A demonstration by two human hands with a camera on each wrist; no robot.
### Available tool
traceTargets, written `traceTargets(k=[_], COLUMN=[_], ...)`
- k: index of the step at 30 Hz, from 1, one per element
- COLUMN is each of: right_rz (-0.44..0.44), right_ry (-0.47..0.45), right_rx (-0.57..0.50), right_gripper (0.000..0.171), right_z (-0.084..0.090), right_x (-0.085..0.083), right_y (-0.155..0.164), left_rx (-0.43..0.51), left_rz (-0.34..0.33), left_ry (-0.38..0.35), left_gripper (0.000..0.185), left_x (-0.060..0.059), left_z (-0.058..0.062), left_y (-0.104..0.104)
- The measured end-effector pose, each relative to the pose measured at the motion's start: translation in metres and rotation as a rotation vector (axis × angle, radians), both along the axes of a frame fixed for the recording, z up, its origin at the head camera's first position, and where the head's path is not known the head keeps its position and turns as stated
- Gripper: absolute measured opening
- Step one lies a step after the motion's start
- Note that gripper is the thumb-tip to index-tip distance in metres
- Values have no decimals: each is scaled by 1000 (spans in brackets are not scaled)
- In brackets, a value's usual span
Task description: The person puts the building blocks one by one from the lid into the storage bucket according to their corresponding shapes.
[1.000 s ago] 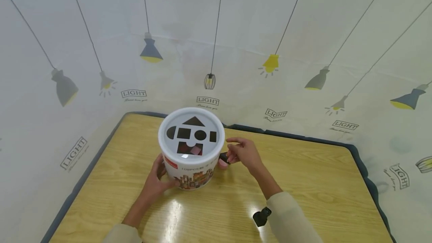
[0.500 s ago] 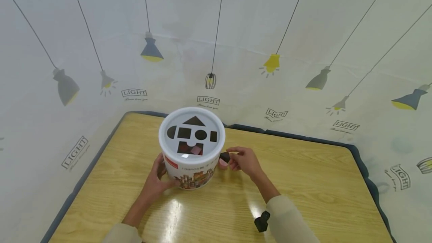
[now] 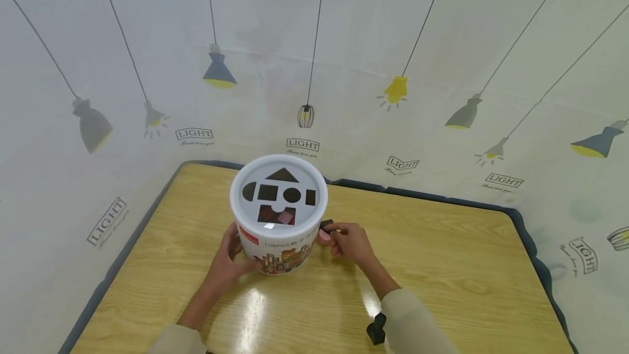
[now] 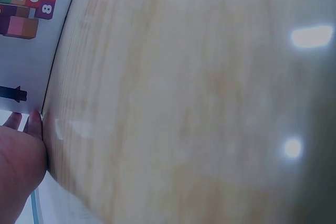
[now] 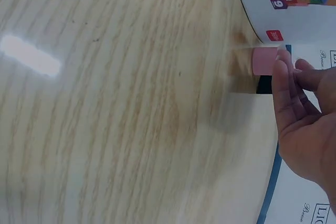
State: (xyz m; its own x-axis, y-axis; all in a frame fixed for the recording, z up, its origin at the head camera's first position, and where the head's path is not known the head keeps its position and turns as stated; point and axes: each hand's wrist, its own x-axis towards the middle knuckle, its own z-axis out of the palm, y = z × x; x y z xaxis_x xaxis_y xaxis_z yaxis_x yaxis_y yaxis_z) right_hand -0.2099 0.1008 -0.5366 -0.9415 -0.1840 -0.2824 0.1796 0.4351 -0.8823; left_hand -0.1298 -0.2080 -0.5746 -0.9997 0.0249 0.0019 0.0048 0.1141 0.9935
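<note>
A white tub (image 3: pixel 278 239) with a printed side stands on the table, its lid (image 3: pixel 250 213) cut with shaped holes. My left hand (image 3: pixel 229 258) grips the tub's lower left side, thumb in front and fingers behind; in the left wrist view only part of this hand (image 4: pixel 21 150) shows beside the tub. Right of the tub, my right hand (image 3: pixel 352 243) pinches a small black block (image 3: pixel 326 225) against or just above a pink block (image 3: pixel 324 237). The right wrist view shows the fingers (image 5: pixel 286 95) partly hiding the pink block (image 5: pixel 264 61).
Small black blocks (image 3: pixel 377 329) lie near the right sleeve. Through the lid's holes, red and pink blocks (image 3: pixel 285 217) show inside. The wooden table (image 3: pixel 442 255) meets a wall sheet (image 3: pixel 354 119) printed with lamps behind a dark edge.
My right hand has lowered and come slightly nearer, and the black block has turned under its fingers by the pink block. The left hand and tub have stayed put.
</note>
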Motion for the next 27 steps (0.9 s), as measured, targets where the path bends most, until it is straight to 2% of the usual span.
traceTargets(k=[9,13,18,27], right_rz=[36,26,14,22], right_ry=[55,53,67,4], right_rx=[8,-11,21,32], right_gripper=[21,20,23,26], right_z=[-6,-7,-8,-9], right_x=[1,2,2,2], right_y=[-5,-5,-2,-3], left_rx=[9,4,1,6], left_rz=[-3,-5,-2,-4], left_ry=[-3,6,31,27], left_gripper=[109,109,110,109], left_x=[1,0,0,-1], left_z=[0,-1,-3,-3], left_y=[0,0,0,-1])
